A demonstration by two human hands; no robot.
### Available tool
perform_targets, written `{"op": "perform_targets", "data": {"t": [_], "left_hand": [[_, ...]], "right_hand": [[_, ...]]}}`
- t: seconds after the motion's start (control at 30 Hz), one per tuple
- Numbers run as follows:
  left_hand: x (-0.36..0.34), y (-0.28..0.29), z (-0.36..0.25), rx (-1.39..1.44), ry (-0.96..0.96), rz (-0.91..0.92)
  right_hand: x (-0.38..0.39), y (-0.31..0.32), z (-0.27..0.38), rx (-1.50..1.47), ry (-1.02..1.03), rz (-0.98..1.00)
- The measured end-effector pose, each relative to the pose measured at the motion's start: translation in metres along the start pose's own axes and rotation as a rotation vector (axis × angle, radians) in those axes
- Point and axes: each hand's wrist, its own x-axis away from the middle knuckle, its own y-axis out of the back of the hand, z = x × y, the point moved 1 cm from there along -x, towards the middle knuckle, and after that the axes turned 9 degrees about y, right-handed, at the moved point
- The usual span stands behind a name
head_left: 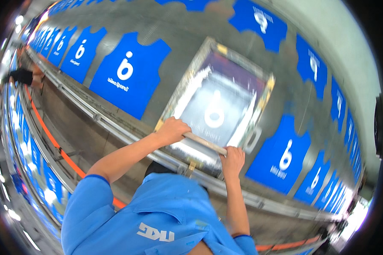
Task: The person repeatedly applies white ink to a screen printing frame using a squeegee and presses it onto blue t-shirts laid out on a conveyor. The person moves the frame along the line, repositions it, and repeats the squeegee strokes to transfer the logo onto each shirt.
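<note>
A printing screen frame (242, 60) lies tilted across the grey table in front of me, its rim taped and stained. Through its pale mesh a white rounded emblem (214, 111) shows. Near the frame's close end, a wooden-handled squeegee (206, 143) spans the mesh. My left hand (172, 130) is closed around its left end, and my right hand (232, 161) grips the right end. The squeegee's blade is too blurred to make out. What lies beneath the screen is largely hidden.
Blue sleeveless shirt panels with white prints lie either side, one panel (125, 74) left and another (281, 156) right. More line the far side. A metal rail (259, 200) edges the table close to my body. An orange strip (72, 163) runs lower left. Another person's arm (36, 79) shows far left.
</note>
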Motion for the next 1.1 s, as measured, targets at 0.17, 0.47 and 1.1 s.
{"op": "perform_targets", "data": {"t": [0.17, 0.47, 1.1], "left_hand": [[-0.157, 0.06, 0.026, 0.053, 0.036, -0.048], [-0.264, 0.087, 0.029, 0.042, 0.041, 0.029], [0.06, -0.02, -0.017, -0.166, -0.005, -0.074]], "right_hand": [[-0.147, 0.023, -0.061, 0.084, -0.015, 0.012], [-0.24, 0.023, -0.132, -0.016, -0.192, 0.2], [0.051, -0.012, 0.017, -0.016, 0.09, 0.02]]}}
